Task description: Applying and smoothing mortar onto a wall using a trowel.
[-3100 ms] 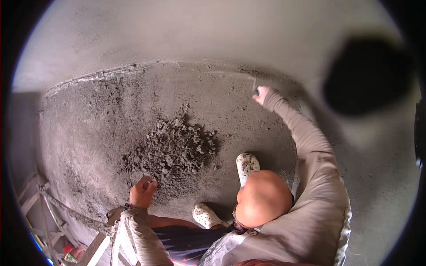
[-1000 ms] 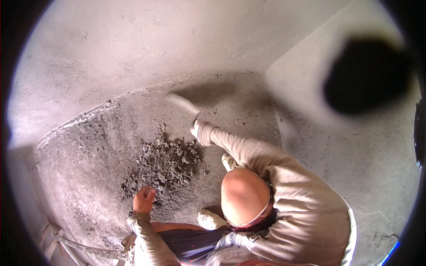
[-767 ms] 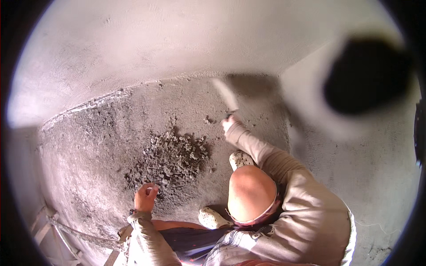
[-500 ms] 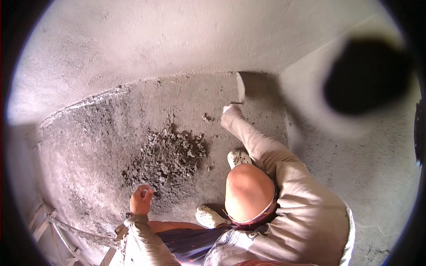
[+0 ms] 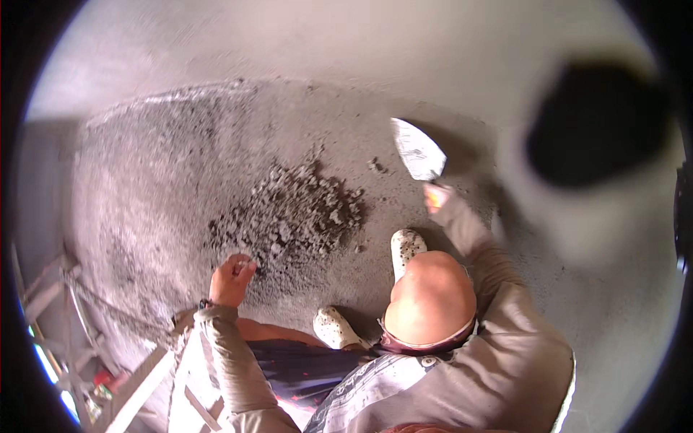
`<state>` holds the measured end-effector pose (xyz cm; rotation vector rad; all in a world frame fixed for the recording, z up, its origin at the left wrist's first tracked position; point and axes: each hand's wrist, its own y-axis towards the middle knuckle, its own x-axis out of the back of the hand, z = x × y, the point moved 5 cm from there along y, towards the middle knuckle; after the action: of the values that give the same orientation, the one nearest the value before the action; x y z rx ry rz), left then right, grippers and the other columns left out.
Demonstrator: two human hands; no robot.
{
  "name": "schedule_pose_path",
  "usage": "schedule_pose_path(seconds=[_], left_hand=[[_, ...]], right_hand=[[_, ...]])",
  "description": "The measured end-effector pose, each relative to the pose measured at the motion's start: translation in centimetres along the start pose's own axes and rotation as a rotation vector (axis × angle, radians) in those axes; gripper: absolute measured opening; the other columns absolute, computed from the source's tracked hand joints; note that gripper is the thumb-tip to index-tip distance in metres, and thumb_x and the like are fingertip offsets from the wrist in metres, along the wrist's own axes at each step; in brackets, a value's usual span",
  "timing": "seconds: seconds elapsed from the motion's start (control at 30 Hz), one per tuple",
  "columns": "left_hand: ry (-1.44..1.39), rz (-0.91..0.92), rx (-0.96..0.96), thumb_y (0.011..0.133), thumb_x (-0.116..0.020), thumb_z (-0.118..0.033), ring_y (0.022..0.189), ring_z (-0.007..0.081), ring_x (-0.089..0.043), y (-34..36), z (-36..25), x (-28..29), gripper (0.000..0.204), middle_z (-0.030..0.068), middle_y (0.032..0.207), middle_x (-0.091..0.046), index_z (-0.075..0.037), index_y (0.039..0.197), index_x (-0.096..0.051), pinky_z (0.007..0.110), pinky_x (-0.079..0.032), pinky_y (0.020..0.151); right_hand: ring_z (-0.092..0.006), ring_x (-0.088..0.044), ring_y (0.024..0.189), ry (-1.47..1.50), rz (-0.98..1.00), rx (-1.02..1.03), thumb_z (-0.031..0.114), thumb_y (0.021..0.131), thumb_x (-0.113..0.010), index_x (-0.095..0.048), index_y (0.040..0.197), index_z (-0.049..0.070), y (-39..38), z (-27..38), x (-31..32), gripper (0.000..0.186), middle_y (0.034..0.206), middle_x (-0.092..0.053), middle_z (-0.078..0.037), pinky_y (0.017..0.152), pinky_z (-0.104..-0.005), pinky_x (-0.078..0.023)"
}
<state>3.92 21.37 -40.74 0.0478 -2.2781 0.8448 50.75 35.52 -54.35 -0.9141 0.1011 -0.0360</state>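
Observation:
My right hand [image 5: 439, 199], in a long sleeve, grips the handle of a trowel [image 5: 419, 150]. Its pale, streaked blade lies over the grey cement floor [image 5: 137, 209] near the foot of the wall, with a small crumb of mortar to its left. A heap of loose, lumpy mortar [image 5: 285, 209] lies in the middle, left of the trowel. At the heap's near edge my left hand [image 5: 232, 280] has its fingers curled; what they hold, if anything, is unclear. My bent knee [image 5: 429, 296] sits between my two speckled white clogs [image 5: 408, 249] and my right arm.
A pale plastered wall [image 5: 317, 40] runs along the far side and meets another at the right, partly behind a dark blurred spot. At the lower left are metal bars and slats [image 5: 47, 299] of a frame, with a red object [image 5: 105, 379] beyond them.
Since half a second ago the trowel has swung from upright to flatter, its broad face now showing, and moved right with my right hand. The whole view has shifted, showing more of the frame at left.

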Motion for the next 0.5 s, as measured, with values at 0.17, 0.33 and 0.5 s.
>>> schedule_pose_path(seconds=[0.17,0.33,0.5], left_hand=[[-0.011,-0.015,0.019,0.075,-0.062,-0.030,0.061,0.0167,-0.056,-0.2,0.1,0.5,0.032,0.0070,0.066,-0.058,-0.007,0.096,-0.059,0.029,-0.044,0.058],[-0.006,0.007,-0.052,0.074,-0.062,-0.031,0.064,0.0172,-0.056,0.0,1.3,0.6,0.034,0.0074,0.067,-0.057,-0.007,0.099,-0.058,0.029,-0.044,0.059],[-0.115,0.015,-0.068,0.075,-0.061,-0.030,0.063,0.0185,-0.055,0.2,1.6,-1.3,0.033,0.0073,0.066,-0.057,-0.008,0.099,-0.058,0.030,-0.044,0.059]], right_hand=[[-0.0079,-0.039,0.046,-0.046,0.229,-0.158,0.026,0.080,-0.057,-0.046,0.072,0.011,-0.6,-1.1,-0.6,0.019,0.061,-0.042,0.001,0.035,-0.0204,-0.028],[-0.0082,-0.038,0.039,-0.326,0.594,-0.508,0.027,0.081,-0.055,-0.045,0.066,0.012,-1.1,-6.4,-14.7,0.024,0.052,-0.043,0.000,0.032,-0.0222,-0.030],[-0.0105,-0.041,0.041,-0.371,0.667,-0.448,0.025,0.079,-0.059,-0.041,0.069,0.010,-0.7,-10.1,-22.1,0.025,0.049,-0.043,-0.002,0.033,-0.0253,-0.031]])
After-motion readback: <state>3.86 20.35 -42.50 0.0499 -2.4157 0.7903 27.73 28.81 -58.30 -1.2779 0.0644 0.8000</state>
